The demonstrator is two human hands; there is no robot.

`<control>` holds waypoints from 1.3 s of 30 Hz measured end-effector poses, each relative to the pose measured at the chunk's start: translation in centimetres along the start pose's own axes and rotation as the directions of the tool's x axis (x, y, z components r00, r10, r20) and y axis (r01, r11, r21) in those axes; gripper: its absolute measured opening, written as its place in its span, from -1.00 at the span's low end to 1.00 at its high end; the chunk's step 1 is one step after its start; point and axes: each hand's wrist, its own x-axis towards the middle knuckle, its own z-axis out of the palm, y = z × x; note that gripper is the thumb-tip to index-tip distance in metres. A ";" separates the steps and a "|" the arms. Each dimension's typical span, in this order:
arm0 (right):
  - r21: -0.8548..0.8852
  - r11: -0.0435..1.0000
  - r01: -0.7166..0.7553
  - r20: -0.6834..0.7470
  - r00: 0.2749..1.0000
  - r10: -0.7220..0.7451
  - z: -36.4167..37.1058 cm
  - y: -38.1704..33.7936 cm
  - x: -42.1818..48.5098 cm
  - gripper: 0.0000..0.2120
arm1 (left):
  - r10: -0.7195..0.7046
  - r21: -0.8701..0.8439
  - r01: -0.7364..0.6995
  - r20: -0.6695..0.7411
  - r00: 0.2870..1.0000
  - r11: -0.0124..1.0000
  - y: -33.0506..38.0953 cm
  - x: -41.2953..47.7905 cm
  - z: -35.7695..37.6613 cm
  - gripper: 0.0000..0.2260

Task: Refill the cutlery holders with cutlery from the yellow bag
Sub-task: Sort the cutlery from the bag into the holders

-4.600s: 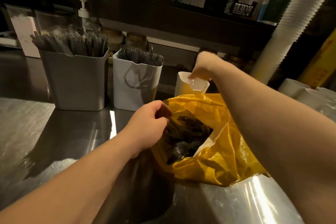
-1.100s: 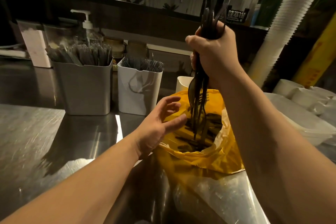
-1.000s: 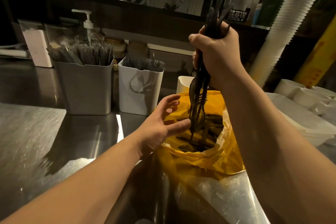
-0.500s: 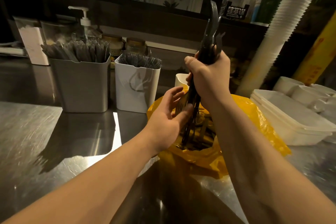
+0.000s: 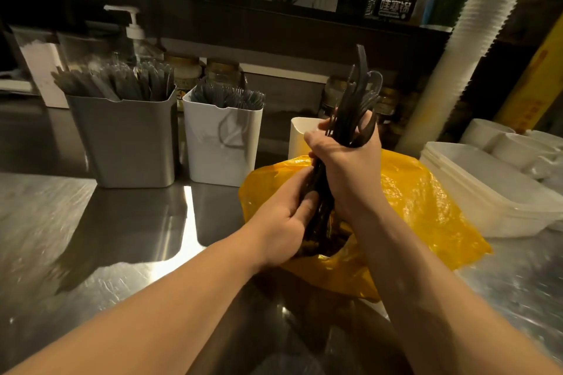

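From the head camera, the right hand (image 5: pixel 344 161) is clenched around the middle of a bundle of cutlery (image 5: pixel 359 100). The dark plastic pieces stand nearly upright, their top ends fanning out above the fist. The left hand (image 5: pixel 286 222) wraps the lower part of the same bundle, thumb in front and fingers going round behind. This looks like a way to gather and straighten the loose ends so nothing drops. The bundle's bottom is inside the mouth of the yellow bag (image 5: pixel 420 201), which lies slumped on the steel counter (image 5: pixel 91 237) with more dark pieces inside it.

Behind the bag stand the holders. A grey holder (image 5: pixel 128 143) on the left and a white holder (image 5: pixel 222 146) beside it are both packed with cutlery. A small white holder (image 5: pixel 297 137) just behind the bag is partly hidden by the hands, and its contents cannot be seen. It sits nearest the bundle, so it seems the likely one to fill. A tall stack of cups (image 5: pixel 475 27) and white trays (image 5: pixel 487 192) crowd the right side.
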 end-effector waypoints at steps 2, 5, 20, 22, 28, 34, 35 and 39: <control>0.016 1.000 0.012 0.006 1.000 -0.012 0.0 0.1 -0.4 -0.50 | -0.013 0.028 0.013 -0.001 1.000 1.000 0.0 -0.1 -0.1 -0.62; 0.017 1.000 0.023 0.024 0.999 -0.023 0.1 0.1 -0.7 -0.46 | -0.007 0.041 0.008 -0.031 1.000 0.999 -0.2 0.1 -0.2 -0.63; 0.116 0.984 0.133 -0.203 0.973 -0.108 0.3 -1.2 1.2 -0.79 | 0.015 -0.053 -0.021 -0.111 0.994 0.998 -0.4 0.1 -1.2 -0.63; 0.213 0.976 0.048 -0.174 0.985 -0.011 0.5 -1.7 1.8 -0.77 | 0.017 -0.098 -0.029 -0.127 0.992 0.995 -0.3 0.1 -1.4 -0.57; 0.165 0.985 -0.047 -0.025 0.998 0.051 1.5 -0.5 1.2 -0.63 | -0.054 -0.188 0.043 -0.056 0.997 0.981 -0.3 -0.2 -2.0 -0.50; 0.023 0.999 0.025 0.048 0.999 -0.026 1.9 0.7 0.5 -0.64 | -0.119 -0.115 0.120 0.020 0.993 0.986 -0.3 -0.4 -2.0 -0.29; 0.006 1.000 0.030 0.039 0.999 -0.030 2.0 0.6 0.6 -0.65 | -0.118 -0.076 0.120 0.034 0.992 0.990 -0.2 -0.4 -2.0 -0.22; -0.069 0.991 0.119 0.060 0.992 -0.114 1.7 0.1 0.2 -0.61 | -0.050 -0.009 0.050 0.008 0.999 0.999 -0.5 -0.2 -1.7 -0.22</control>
